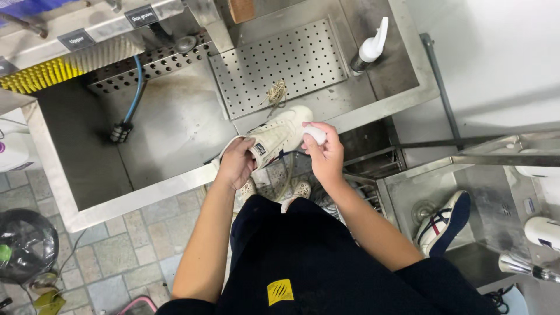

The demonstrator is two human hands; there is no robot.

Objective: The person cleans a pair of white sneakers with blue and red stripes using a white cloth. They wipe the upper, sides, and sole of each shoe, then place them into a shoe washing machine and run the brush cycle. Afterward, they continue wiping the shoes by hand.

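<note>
My left hand (235, 164) grips the heel end of a white sneaker (279, 132), holding it over the front edge of a steel wash basin (169, 122). My right hand (322, 150) is closed on a small white pad or sponge (315, 135) pressed against the side of the sneaker near its toe. A bundle of tan laces (276, 92) lies on the perforated steel tray (280, 61) just behind the shoe.
A blue hose with a spray nozzle (123, 129) lies in the basin. A white pump bottle (368, 49) stands at the tray's right. Another sneaker (443, 224) rests in a steel tub at right. Yellow brush bristles (41, 74) are upper left; a black bin (23, 245) is lower left.
</note>
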